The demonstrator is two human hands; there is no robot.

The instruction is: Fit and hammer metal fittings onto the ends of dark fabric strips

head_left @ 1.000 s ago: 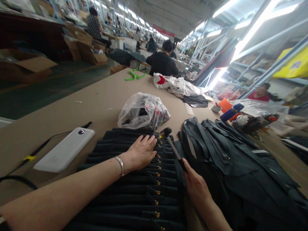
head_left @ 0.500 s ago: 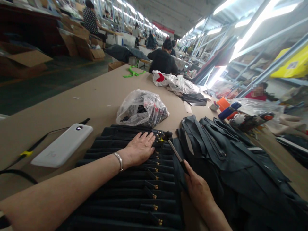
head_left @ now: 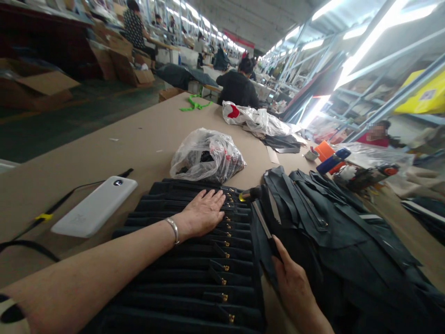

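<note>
My left hand (head_left: pixel 203 212) lies flat, fingers spread, on a stack of overlapping black leather pieces (head_left: pixel 194 260) with small brass studs down their right side. My right hand (head_left: pixel 295 285) grips the handle of a small hammer (head_left: pixel 259 211). The hammer's dark head is just right of the top studs, near my left fingertips. A silver bracelet sits on my left wrist.
A white power bank (head_left: pixel 94 206) with a black cable lies left of the stack. A clear plastic bag (head_left: pixel 207 155) sits behind it. A heap of black leather strips (head_left: pixel 330 222) lies to the right. Bottles, an orange cup and other workers are farther back.
The hammer head dropped toward the top studs, then shifted slightly right and up. My left hand stayed flat on the stack.
</note>
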